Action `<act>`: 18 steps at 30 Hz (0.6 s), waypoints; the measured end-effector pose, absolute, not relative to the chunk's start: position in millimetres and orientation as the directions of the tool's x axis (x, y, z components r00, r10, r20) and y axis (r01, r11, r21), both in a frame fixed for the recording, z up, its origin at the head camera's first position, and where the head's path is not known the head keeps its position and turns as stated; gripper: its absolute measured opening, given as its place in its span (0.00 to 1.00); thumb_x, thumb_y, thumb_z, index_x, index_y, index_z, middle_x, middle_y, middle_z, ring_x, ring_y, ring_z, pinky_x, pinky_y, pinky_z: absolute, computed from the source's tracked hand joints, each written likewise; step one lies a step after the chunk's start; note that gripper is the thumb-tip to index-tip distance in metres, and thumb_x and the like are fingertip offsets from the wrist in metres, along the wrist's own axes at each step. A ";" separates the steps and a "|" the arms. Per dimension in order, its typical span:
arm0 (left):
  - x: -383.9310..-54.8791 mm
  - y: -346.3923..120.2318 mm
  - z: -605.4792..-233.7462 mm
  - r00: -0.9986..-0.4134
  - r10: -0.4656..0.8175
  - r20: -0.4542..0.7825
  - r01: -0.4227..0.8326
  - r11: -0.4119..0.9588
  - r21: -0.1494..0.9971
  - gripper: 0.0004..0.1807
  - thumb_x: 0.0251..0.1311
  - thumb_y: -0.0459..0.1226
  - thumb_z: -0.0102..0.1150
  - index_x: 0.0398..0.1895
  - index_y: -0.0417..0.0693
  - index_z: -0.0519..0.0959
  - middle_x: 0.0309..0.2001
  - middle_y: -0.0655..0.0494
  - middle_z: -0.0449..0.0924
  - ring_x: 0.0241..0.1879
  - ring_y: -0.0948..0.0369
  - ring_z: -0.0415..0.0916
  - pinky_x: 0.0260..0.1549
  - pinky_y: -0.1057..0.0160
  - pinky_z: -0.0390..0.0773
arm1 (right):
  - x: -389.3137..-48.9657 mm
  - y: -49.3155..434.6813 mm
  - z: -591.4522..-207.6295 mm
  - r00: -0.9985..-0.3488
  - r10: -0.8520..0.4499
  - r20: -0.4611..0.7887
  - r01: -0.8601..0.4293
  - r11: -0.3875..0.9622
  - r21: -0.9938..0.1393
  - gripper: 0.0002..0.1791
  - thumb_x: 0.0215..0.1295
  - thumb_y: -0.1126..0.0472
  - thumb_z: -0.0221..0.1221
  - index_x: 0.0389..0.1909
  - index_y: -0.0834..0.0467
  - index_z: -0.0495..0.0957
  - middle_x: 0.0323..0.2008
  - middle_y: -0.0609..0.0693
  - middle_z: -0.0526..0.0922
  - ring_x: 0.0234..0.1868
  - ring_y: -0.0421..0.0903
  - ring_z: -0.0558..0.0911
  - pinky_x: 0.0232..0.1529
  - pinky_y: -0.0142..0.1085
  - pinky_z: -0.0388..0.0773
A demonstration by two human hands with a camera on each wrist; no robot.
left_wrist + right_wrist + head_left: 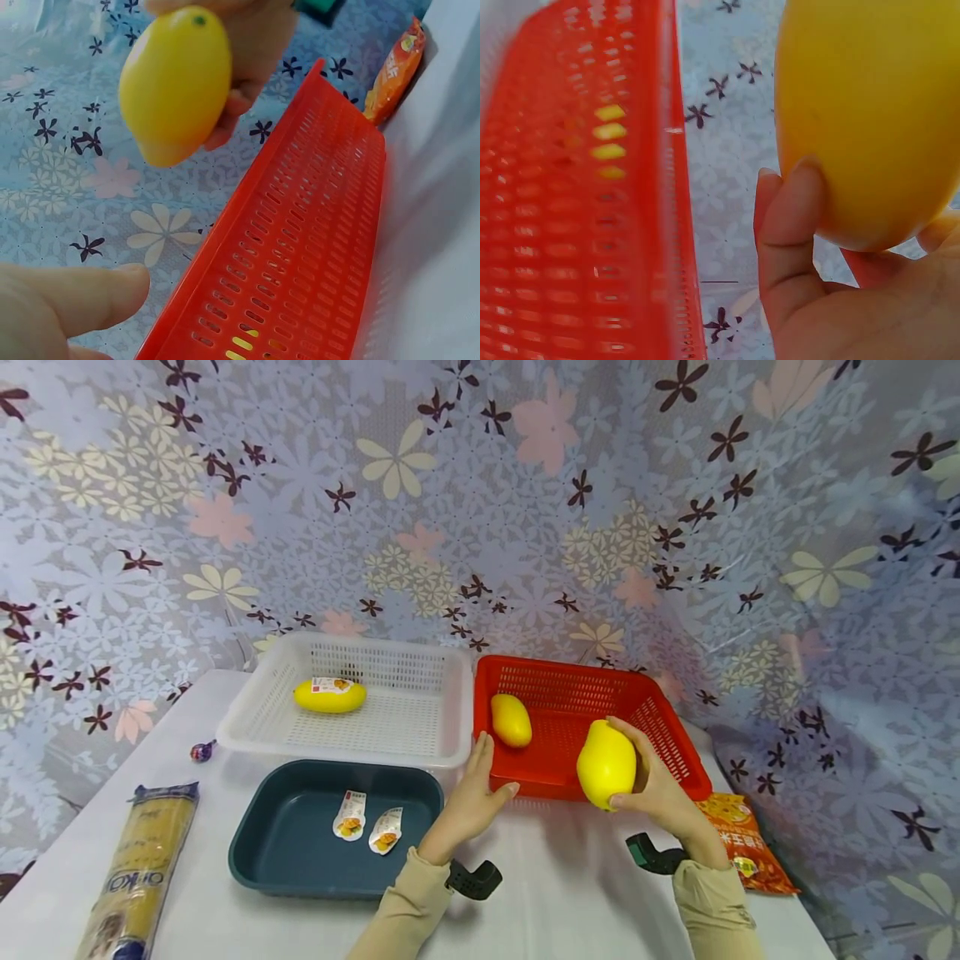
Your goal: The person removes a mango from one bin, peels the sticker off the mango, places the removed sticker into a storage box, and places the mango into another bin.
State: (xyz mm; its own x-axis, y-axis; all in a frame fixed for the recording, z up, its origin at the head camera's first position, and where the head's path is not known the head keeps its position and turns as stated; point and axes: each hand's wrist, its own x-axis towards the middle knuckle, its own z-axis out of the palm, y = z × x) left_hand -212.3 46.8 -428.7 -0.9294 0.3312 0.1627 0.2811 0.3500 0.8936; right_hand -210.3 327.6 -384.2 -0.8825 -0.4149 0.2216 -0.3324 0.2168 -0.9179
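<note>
My right hand point(660, 785) holds a smooth yellow mango point(606, 766) over the front right part of the red basket point(585, 670), thumb and fingers around its side. In the right wrist view the mango point(870, 120) fills the upper right, with the fingers gripping its lower part. A second yellow mango point(512, 721) lies inside the red basket at its left. My left hand point(468, 802) is at the basket's front left corner, fingers extended along the rim and thumb spread to the side.
A white basket point(255, 693) at the back left contains a labelled yellow mango point(341, 699). The dark teal tray point(258, 852) in front has two stickers point(349, 817) in it. A pasta pack point(142, 868) and a lollipop point(202, 752) lie left, an orange snack bag point(746, 843) right.
</note>
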 end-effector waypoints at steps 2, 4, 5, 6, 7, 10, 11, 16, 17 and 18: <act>-212.5 46.8 -428.9 -0.930 0.328 0.163 0.280 0.350 0.894 0.42 0.65 0.37 0.55 0.75 0.32 0.45 0.77 0.37 0.39 0.75 0.40 0.47 0.70 0.40 0.55 | -218.0 329.3 -377.9 -0.898 -0.389 0.203 -0.322 0.269 -0.908 0.51 0.54 0.68 0.65 0.75 0.52 0.48 0.67 0.41 0.58 0.56 0.39 0.71 0.49 0.30 0.80; -212.5 46.8 -428.9 -0.931 0.325 0.163 0.279 0.351 0.894 0.42 0.65 0.37 0.55 0.75 0.32 0.45 0.77 0.37 0.39 0.75 0.40 0.47 0.70 0.40 0.55 | -225.2 330.0 -372.7 -0.914 -0.364 0.180 -0.306 0.325 -0.895 0.51 0.54 0.68 0.65 0.75 0.50 0.48 0.68 0.43 0.57 0.56 0.41 0.70 0.49 0.29 0.79; -212.4 46.7 -428.9 -0.932 0.324 0.162 0.278 0.353 0.893 0.42 0.65 0.37 0.55 0.75 0.32 0.46 0.77 0.37 0.39 0.75 0.40 0.47 0.70 0.40 0.55 | -228.5 330.0 -370.7 -0.920 -0.355 0.168 -0.298 0.351 -0.888 0.51 0.54 0.68 0.65 0.75 0.48 0.48 0.68 0.46 0.57 0.56 0.42 0.70 0.49 0.29 0.78; -212.4 46.6 -429.0 -0.933 0.323 0.161 0.276 0.354 0.893 0.42 0.65 0.37 0.55 0.75 0.32 0.46 0.77 0.37 0.39 0.75 0.40 0.47 0.69 0.40 0.56 | -231.7 329.6 -368.9 -0.924 -0.348 0.155 -0.288 0.370 -0.883 0.51 0.54 0.67 0.65 0.75 0.47 0.48 0.68 0.48 0.56 0.56 0.43 0.69 0.49 0.29 0.78; -212.2 46.5 -428.8 -0.933 0.322 0.159 0.274 0.355 0.894 0.42 0.65 0.37 0.55 0.75 0.32 0.46 0.77 0.37 0.40 0.75 0.40 0.48 0.69 0.40 0.56 | -234.9 328.9 -367.5 -0.928 -0.344 0.145 -0.281 0.386 -0.879 0.51 0.55 0.67 0.65 0.75 0.46 0.48 0.69 0.50 0.56 0.56 0.45 0.69 0.50 0.30 0.78; -212.5 46.6 -429.0 -0.936 0.315 0.157 0.271 0.361 0.892 0.42 0.65 0.37 0.55 0.75 0.33 0.46 0.77 0.37 0.40 0.74 0.40 0.49 0.69 0.39 0.57 | -245.3 325.4 -363.0 -0.930 -0.345 0.129 -0.276 0.419 -0.865 0.50 0.56 0.66 0.65 0.75 0.46 0.47 0.70 0.57 0.55 0.57 0.52 0.68 0.49 0.32 0.78; -212.6 46.7 -429.2 -0.937 0.313 0.157 0.271 0.364 0.891 0.42 0.65 0.37 0.55 0.75 0.33 0.46 0.77 0.37 0.40 0.74 0.40 0.50 0.69 0.40 0.57 | -249.2 323.9 -361.2 -0.929 -0.349 0.124 -0.275 0.425 -0.862 0.50 0.56 0.66 0.65 0.75 0.46 0.47 0.70 0.58 0.55 0.57 0.54 0.68 0.48 0.33 0.78; -212.4 48.0 -429.9 -0.937 0.304 0.170 0.280 0.365 0.888 0.42 0.64 0.37 0.56 0.74 0.31 0.47 0.77 0.36 0.41 0.74 0.40 0.49 0.69 0.40 0.56 | -274.4 317.7 -350.4 -0.925 -0.372 0.084 -0.259 0.452 -0.853 0.50 0.58 0.66 0.64 0.76 0.50 0.45 0.70 0.62 0.56 0.56 0.59 0.69 0.46 0.33 0.78; -212.1 48.4 -429.9 -0.937 0.304 0.172 0.280 0.363 0.889 0.42 0.64 0.37 0.56 0.74 0.31 0.47 0.77 0.36 0.41 0.74 0.40 0.49 0.69 0.39 0.56 | -280.6 316.6 -348.4 -0.923 -0.377 0.071 -0.252 0.454 -0.855 0.50 0.58 0.66 0.64 0.76 0.51 0.45 0.70 0.62 0.56 0.56 0.59 0.69 0.46 0.34 0.78; -211.8 48.8 -429.8 -0.937 0.303 0.175 0.282 0.358 0.890 0.42 0.63 0.37 0.56 0.74 0.31 0.48 0.77 0.36 0.42 0.74 0.40 0.48 0.69 0.39 0.55 | -287.2 315.7 -346.7 -0.923 -0.380 0.058 -0.244 0.461 -0.854 0.50 0.58 0.66 0.64 0.76 0.51 0.45 0.69 0.63 0.56 0.56 0.59 0.69 0.47 0.34 0.78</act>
State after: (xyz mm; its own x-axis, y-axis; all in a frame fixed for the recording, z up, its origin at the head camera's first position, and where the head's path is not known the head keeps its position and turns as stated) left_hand -211.8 48.8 -429.8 -0.9368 0.3029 0.1752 0.2823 0.3581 0.8900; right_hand -287.2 315.7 -346.7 -0.9230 -0.3805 0.0580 -0.2435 0.4605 -0.8536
